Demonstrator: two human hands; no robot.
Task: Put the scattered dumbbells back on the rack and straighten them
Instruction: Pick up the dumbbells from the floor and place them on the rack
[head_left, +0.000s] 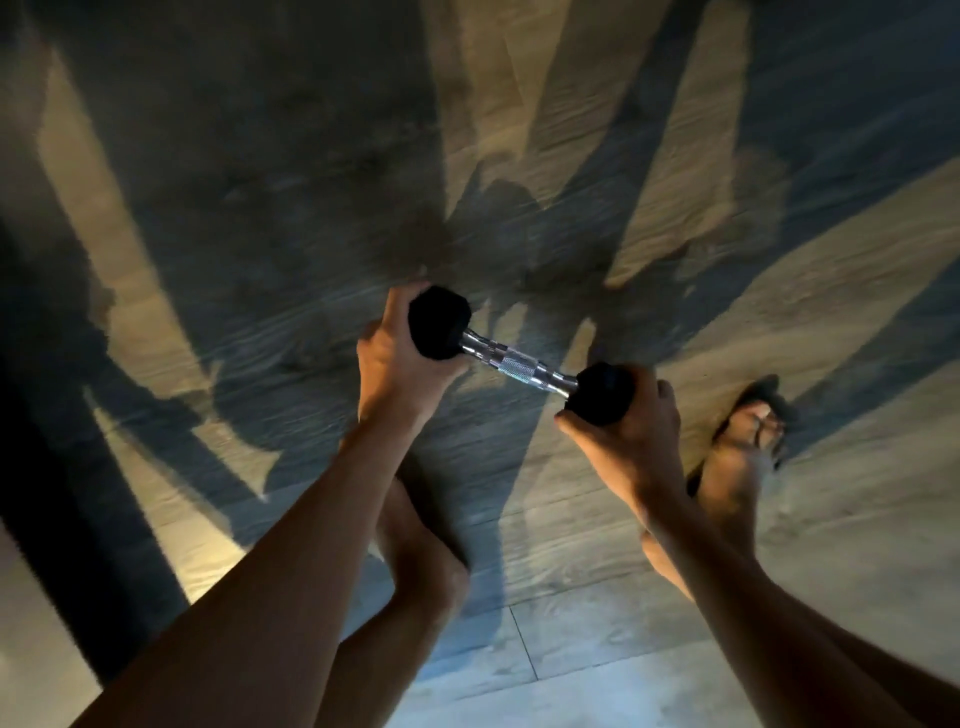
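A dumbbell (519, 359) with black hexagonal heads and a shiny knurled metal handle hangs above the floor at the middle of the view, slanting down to the right. My left hand (395, 358) grips its upper left head. My right hand (631, 441) grips the lower right head from below. The handle between the hands is bare. No rack is in view.
Grey wood-look floor (597, 597) lies below, crossed by long dark shadows. My two feet show under my arms, the right one in a sandal (748, 441). A dark upright shape (57, 519) runs along the left edge.
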